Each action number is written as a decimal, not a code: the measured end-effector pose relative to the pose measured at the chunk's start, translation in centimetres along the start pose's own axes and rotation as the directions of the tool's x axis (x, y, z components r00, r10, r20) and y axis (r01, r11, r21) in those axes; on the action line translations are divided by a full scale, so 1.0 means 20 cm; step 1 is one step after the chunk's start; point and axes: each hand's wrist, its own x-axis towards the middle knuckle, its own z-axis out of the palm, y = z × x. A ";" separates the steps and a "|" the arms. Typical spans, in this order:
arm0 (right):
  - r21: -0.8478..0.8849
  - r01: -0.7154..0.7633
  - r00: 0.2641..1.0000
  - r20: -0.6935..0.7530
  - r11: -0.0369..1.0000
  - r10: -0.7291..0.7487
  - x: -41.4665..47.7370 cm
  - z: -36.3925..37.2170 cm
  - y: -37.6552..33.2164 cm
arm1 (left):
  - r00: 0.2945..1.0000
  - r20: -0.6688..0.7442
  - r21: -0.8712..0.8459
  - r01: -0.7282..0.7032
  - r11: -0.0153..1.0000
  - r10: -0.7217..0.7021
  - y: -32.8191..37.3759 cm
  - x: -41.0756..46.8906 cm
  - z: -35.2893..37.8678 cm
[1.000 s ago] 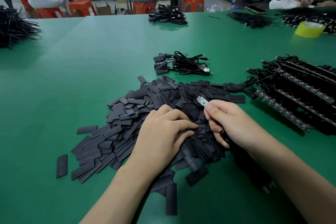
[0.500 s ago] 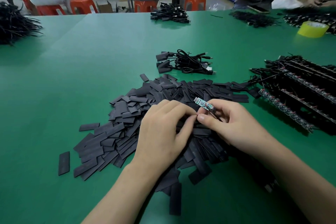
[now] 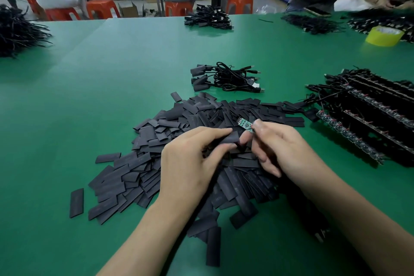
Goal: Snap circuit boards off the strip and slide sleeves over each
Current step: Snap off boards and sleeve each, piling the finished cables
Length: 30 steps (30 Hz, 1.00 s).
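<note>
Holding one little black sleeve [image 3: 229, 138] in my left fingers [image 3: 211, 133], I am pinching it with my thumb below and the other fingers on top. My right fingers [image 3: 259, 125] are pinching a small green circuit board [image 3: 244, 124] by one end, so its other end is sticking up and away from me. The board is hanging just above the sleeve, very near it but not inside it yet.

I am thinking this is the sliding step: the board is already off its strip and the sleeve is waiting. Next I am going to need to squeeze the flat sleeve so its mouth pops open. Then I line up the board's free end with that mouth and push it in straight. If it is going in crooked, a corner may be catching.

I am seeing no box or tray holding these things. The spare sleeves [image 3: 139, 163] are lying in a big loose heap on the green table [image 3: 112, 69], right under both sets of fingers. The strips of boards [image 3: 363, 123] are lying well to the right of my right fingers, with black wires on them. A small bunch of cables [image 3: 226, 79] with sleeves on is lying beyond my fingers.
</note>
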 end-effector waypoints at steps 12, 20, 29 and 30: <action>-0.102 -0.004 0.993 0.121 0.995 0.016 0.00 -0.04 0.02 | 0.983 0.002 -0.125 0.183 0.975 -0.184 -0.01 0.01 -0.02; -0.348 0.041 0.990 0.138 0.937 0.007 -0.01 -0.04 0.01 | 0.994 0.006 -0.040 0.112 0.993 -0.111 -0.01 0.01 -0.02; -0.416 0.013 0.979 0.188 0.909 0.072 -0.02 -0.06 0.01 | 0.979 0.173 0.100 -0.125 0.987 0.106 -0.06 0.03 -0.05; -0.377 -0.016 0.975 0.201 0.926 0.099 -0.02 -0.06 0.00 | 0.975 0.192 0.078 -0.130 0.988 0.113 -0.06 0.03 -0.05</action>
